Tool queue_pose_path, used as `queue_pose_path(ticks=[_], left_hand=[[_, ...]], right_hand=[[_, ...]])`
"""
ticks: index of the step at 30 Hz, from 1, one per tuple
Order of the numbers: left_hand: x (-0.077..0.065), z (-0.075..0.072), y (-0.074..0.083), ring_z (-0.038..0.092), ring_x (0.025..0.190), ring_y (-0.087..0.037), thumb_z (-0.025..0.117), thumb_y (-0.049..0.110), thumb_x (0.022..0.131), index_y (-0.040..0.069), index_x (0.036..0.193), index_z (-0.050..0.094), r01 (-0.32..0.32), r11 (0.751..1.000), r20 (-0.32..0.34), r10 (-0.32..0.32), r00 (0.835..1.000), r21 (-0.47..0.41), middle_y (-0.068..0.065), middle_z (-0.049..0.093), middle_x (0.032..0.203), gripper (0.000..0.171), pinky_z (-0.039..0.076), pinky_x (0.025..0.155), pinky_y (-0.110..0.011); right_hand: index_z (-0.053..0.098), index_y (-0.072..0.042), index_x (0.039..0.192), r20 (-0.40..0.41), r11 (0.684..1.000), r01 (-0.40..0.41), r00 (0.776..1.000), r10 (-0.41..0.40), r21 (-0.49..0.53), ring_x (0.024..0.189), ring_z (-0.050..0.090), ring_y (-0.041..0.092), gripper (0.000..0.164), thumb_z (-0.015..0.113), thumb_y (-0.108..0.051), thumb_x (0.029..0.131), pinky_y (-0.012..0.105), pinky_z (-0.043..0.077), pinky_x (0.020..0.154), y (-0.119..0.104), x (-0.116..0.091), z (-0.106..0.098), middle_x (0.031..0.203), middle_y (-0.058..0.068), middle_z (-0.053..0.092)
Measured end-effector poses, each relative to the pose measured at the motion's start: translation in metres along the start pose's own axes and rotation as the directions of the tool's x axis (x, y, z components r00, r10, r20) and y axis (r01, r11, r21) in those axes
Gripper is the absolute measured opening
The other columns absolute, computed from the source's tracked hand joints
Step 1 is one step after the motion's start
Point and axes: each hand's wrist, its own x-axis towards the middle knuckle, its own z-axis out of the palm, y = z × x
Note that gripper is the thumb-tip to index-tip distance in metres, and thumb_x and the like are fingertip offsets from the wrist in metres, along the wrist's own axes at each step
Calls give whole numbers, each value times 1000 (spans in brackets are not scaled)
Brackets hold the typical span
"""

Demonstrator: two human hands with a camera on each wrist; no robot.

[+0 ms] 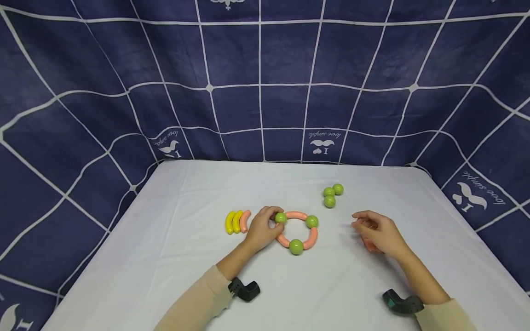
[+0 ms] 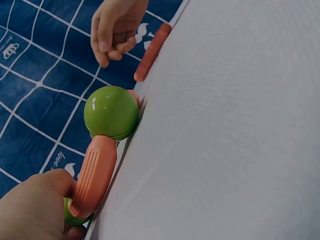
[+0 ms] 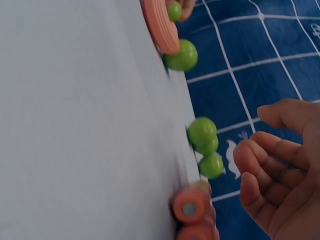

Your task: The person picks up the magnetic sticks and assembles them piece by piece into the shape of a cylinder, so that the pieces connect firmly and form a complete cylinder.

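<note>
A ring of three salmon-pink curved pieces [image 1: 296,214] joined by three green balls [image 1: 296,247] lies on the white table. My left hand [image 1: 262,228] pinches the ring's upper-left ball [image 1: 280,218] between thumb and fingers. In the left wrist view, the hand [image 2: 35,205] partly hides that ball beside a ribbed pink piece [image 2: 95,175]. My right hand [image 1: 382,232] hovers, fingers loosely bent and holding nothing, over more pink pieces [image 1: 370,245], which it partly covers. The right wrist view shows those pieces [image 3: 189,207] end-on, below the hand [image 3: 285,175].
Three loose green balls [image 1: 329,201] cluster behind the ring, toward the right. Left of my left hand, two yellow curved pieces [image 1: 229,223] lie beside a pink one [image 1: 245,221]. A dark blue checked curtain [image 1: 285,105] stands behind the white tabletop [image 1: 198,197].
</note>
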Motion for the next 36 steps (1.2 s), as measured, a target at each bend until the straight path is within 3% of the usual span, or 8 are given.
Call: queue_pose_path(ticks=[4,13,19,28,36], left_hand=[[0,1,0,56,91,-17,67,14,84,8,118,63,7,1000,6,-7,1000,-2,-4,59,105,35,48,82,-32],[0,2,0,57,91,-16,68,13,83,9,117,63,0,1000,-2,0,1000,-11,-4,59,103,34,48,83,-31],[1,1,1,57,92,-16,68,13,84,8,117,63,7,1000,5,-7,1000,-6,-3,59,104,34,48,83,-31],[0,1,0,57,92,-16,68,12,84,8,117,63,0,1000,2,0,1000,-7,-4,59,104,34,48,83,-32],[0,0,0,57,91,-16,68,12,83,9,116,63,6,1000,4,-6,1000,-1,-4,59,104,33,49,83,-32]], right_hand=[[65,2,117,-39,998,-3,999,1,-64,75,57,9,30,64,-19,95,24,48,63,10,-4,-13,89,7,65],[65,5,112,-152,996,-60,987,49,-66,70,58,8,32,65,-21,95,22,47,57,37,-6,-27,86,7,65],[66,6,108,-192,989,-115,977,96,-88,65,51,6,32,67,-22,93,21,42,54,53,-5,-26,81,5,61],[66,5,105,-155,978,-133,982,108,-163,64,48,8,32,67,-25,92,24,40,54,64,-5,-21,77,6,57],[66,5,99,-169,969,-109,983,71,-223,61,46,10,29,68,-23,91,25,39,51,66,-5,-19,70,4,54]])
